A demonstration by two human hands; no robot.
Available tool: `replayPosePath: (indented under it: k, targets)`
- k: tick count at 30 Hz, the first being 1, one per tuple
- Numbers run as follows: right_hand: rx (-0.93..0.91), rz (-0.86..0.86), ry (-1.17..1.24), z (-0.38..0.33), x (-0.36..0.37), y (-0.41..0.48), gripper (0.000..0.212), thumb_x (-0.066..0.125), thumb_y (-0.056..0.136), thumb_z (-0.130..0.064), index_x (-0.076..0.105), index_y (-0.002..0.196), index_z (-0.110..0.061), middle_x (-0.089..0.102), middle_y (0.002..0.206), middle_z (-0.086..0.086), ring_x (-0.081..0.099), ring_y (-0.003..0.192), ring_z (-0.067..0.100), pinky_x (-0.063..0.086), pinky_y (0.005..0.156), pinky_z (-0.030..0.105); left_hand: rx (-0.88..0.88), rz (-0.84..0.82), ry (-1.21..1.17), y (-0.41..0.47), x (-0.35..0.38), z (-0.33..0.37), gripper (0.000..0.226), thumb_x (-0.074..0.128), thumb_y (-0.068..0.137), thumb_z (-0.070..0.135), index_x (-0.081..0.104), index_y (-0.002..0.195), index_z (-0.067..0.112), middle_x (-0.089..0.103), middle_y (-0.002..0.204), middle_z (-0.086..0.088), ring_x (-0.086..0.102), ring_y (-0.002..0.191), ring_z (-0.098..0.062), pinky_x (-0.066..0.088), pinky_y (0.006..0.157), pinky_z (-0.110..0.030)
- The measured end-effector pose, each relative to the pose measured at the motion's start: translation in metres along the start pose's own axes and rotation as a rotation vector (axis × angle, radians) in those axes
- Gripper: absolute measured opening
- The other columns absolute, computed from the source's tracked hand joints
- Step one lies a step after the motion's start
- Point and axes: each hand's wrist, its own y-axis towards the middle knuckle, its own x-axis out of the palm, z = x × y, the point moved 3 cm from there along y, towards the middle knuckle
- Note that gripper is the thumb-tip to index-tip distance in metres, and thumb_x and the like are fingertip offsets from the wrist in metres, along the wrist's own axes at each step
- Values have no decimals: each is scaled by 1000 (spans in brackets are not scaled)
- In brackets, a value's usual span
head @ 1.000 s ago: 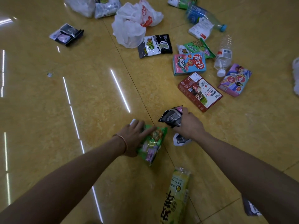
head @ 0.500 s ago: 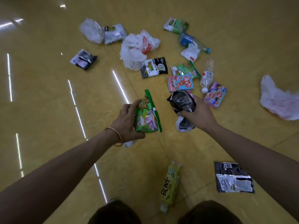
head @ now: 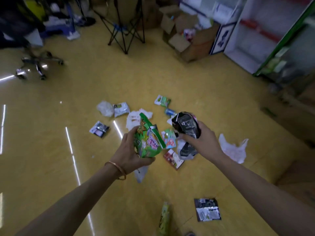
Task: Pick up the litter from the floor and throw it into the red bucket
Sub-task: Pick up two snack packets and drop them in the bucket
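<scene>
Hovering over strewn packets [head: 207, 209], left grip [head: 129, 151] clasps a green snack bag [head: 148, 142], right grip [head: 203, 141] a black wrapper [head: 186, 125].

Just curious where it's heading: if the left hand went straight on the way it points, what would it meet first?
Probably the black packet in the right hand, just ahead of the left hand and its green snack packet; depth is unclear.

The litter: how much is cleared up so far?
Nothing shows as binned; the red bucket is out of view. In hand: the left hand grips a green snack bag, the right hand a black packet. Left: a black wrapper, a white plastic bag, a red box and more lie on the floor.
</scene>
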Motion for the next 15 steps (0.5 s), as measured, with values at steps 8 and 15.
replayPosePath:
  k: [8,15]
  targets:
    - [-205,159,-16,-179,-96,-20,41,74,80,-34,56,115,-21,63,97,-13,57,84,-4,41,61,7,210,130,-15,-15,-129,146,114,86,57,29,13,144,24,32,122,3,42,108,-9,36,76,0]
    - [-338,254,-54,-276,-115,-47,41,72,80,-39,53,115,-26,61,94,-17,57,83,-3,39,61,8,371,228,34,-37,-209,199,113,84,58,31,13,145,21,35,132,-8,42,110,-13,42,96,-25]
